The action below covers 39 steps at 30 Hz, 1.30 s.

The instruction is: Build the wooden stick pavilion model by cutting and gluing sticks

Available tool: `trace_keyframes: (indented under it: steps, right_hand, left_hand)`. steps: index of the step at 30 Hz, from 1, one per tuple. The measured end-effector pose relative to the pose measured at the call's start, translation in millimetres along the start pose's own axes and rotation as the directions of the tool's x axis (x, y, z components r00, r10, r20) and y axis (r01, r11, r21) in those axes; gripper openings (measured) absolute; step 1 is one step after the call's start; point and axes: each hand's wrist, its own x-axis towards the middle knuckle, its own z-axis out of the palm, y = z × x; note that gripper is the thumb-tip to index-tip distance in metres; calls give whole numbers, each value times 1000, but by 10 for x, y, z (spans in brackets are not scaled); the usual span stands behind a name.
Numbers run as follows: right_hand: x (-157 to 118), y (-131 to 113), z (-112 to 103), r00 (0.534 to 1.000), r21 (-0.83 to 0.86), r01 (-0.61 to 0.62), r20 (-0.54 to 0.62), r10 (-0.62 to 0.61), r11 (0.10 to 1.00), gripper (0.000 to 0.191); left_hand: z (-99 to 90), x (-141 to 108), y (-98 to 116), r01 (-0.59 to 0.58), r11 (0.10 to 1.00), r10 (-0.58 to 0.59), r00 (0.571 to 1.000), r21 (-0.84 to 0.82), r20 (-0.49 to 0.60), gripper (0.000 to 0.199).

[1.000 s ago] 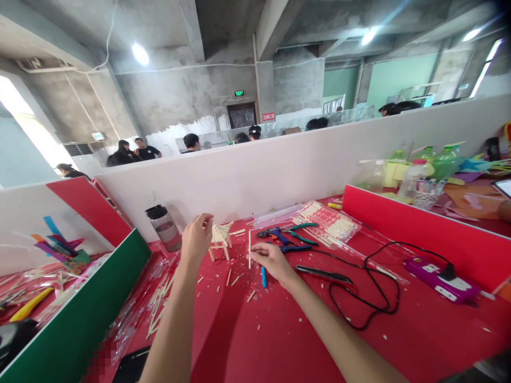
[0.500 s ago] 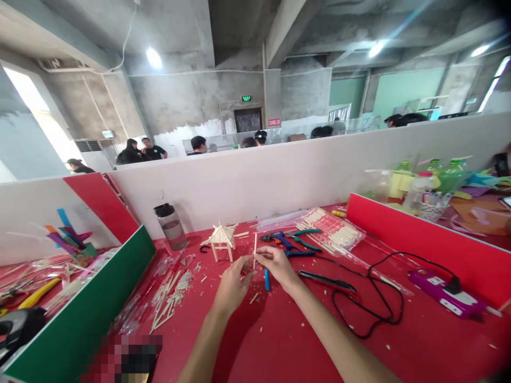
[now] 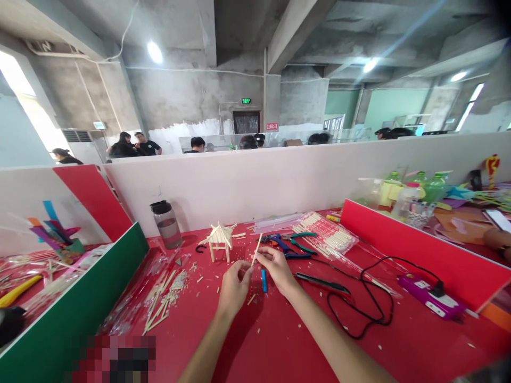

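Note:
A thin, pale wooden stick point(image 3: 258, 246) tilts up to the right between my hands. My left hand point(image 3: 235, 287) pinches its lower end with thumb and fingers, and my right hand point(image 3: 278, 268) closes on it just above. Behind my left hand stands a small pavilion model point(image 3: 221, 236) built of similar sticks, with a pointed roof on legs. A short blue object point(image 3: 264, 281) lies on the table under my hands; its kind is unclear. Just past my right hand are a blue tool point(image 3: 279, 241) and green-handled pliers point(image 3: 304, 240).
Loose sticks and offcuts point(image 3: 165, 298) lie at left near the green divider point(image 3: 80, 314). A water bottle point(image 3: 166, 226) stands behind. On the right are packaged sticks point(image 3: 327, 233), a black tool point(image 3: 323, 283), a cable point(image 3: 361, 298) and a purple power strip point(image 3: 431, 298). People are beyond the white partition point(image 3: 247, 186).
The stick has gone from nearly upright to leaning right, and my left fingers have closed in on its lower end. The view has shifted slightly to the right.

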Motion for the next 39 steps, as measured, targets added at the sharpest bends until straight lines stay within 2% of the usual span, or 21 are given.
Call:
trace_keyframes:
  steps: [3, 6, 10, 15, 22, 25, 30, 34, 39]
  right_hand:
    - [-31, 12, 56, 998, 152, -46, -32, 51, 987, 37]
    - [-63, 21, 128, 996, 298, -44, -65, 67, 954, 37]
    - [-99, 14, 193, 994, 382, -22, -91, 61, 924, 34]
    - [-119, -19, 205, 994, 369, 13, -105, 28, 929, 33]
    - [-104, -2, 179, 990, 222, 71, -132, -42, 973, 36]
    - [-90, 28, 151, 990, 154, 99, -110, -83, 983, 34]
    - [-80, 40, 124, 991, 76, 118, -74, -112, 990, 32]
    - [-77, 37, 126, 994, 104, 100, -62, -94, 990, 32]
    - [-78, 9, 119, 999, 180, 22, -36, -16, 983, 34]
  left_hand:
    - [25, -1, 28, 49, 977, -53, 999, -207, -12, 25]
    - [36, -2, 64, 80, 915, -99, 995, -396, -26, 29]
    - [43, 6, 98, 127, 825, -153, 988, -551, -3, 29]
    - [47, 13, 99, 209, 722, -250, 968, -660, 33, 30]
    - [-19, 25, 149, 306, 618, -315, 940, -724, 129, 32]
    - [-16, 34, 123, 309, 632, -317, 940, -711, 127, 30]
    - [-4, 35, 70, 259, 721, -284, 956, -642, 67, 18]
    - [-21, 39, 90, 179, 817, -199, 980, -548, 23, 13]
    - [-44, 34, 132, 70, 926, -58, 997, -370, 43, 10]
